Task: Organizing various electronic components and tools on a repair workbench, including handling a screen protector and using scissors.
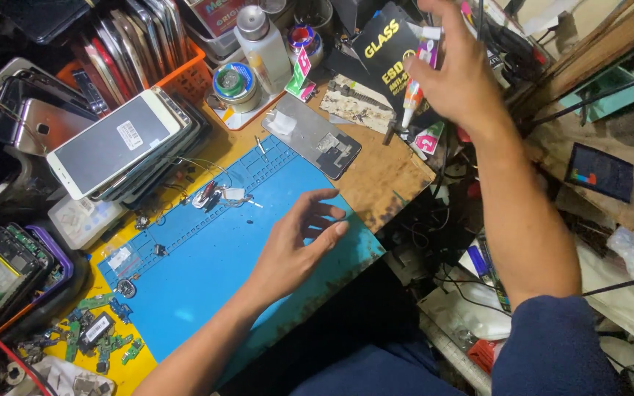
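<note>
The right hand [458, 77] pinches a small glue tube [416, 81] nozzle-down above the grey phone frame [315, 137] — a squeeze there could drip glue onto it — while the left hand [299, 246] hovers open and empty over the blue mat [214, 264].

There were two hands [295, 242], one glue tube [417, 84], one blue mat [221, 257], one white bottle [262, 44], and one orange basket [192, 73].

Your right hand [455, 73] hides most of the glue tube [414, 92]; the top edge crops the phones in the orange basket [192, 73].
</note>
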